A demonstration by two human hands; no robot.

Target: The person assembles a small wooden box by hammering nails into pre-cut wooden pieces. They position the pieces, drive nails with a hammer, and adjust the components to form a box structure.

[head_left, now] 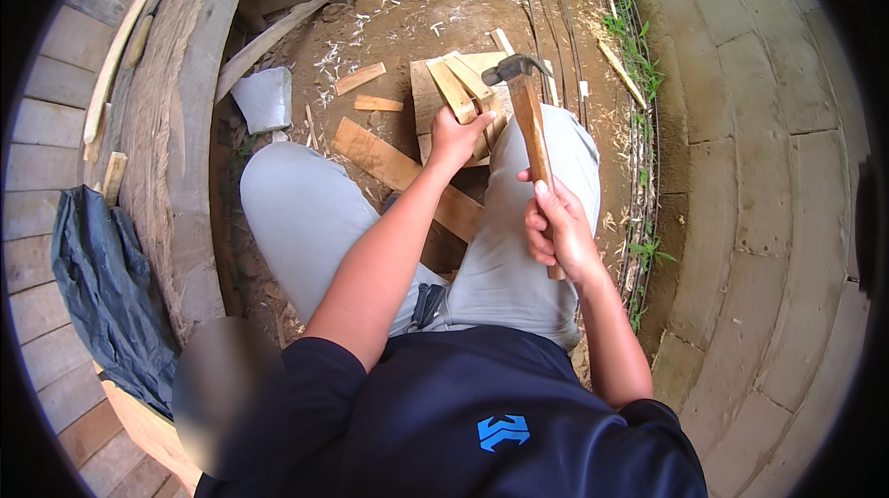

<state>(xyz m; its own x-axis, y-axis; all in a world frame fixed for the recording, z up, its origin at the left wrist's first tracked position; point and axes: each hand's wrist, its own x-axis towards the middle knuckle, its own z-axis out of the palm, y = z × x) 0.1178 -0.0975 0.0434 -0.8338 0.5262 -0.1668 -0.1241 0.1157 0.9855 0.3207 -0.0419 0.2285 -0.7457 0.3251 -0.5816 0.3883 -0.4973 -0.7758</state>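
My right hand (pixel 560 230) is wrapped round the wooden handle of a claw hammer (pixel 531 123), held upright above my right thigh with its dark metal head at the top. My left hand (pixel 454 139) is closed on the near end of a wooden piece (pixel 449 89) made of narrow light strips. The far ends of the strips spread slightly apart. Under them is a pale wooden block (pixel 423 95) on the ground between my knees. My left fingers hide part of the joint between the strips.
A longer board (pixel 384 157) lies slanted between my legs, with small offcuts (pixel 361 79) beyond it. A grey stone slab (pixel 264 98) rests beside my left knee. A thick timber beam (pixel 159 146) and dark plastic sheet (pixel 109 280) line the left. A wall (pixel 741 165) stands right.
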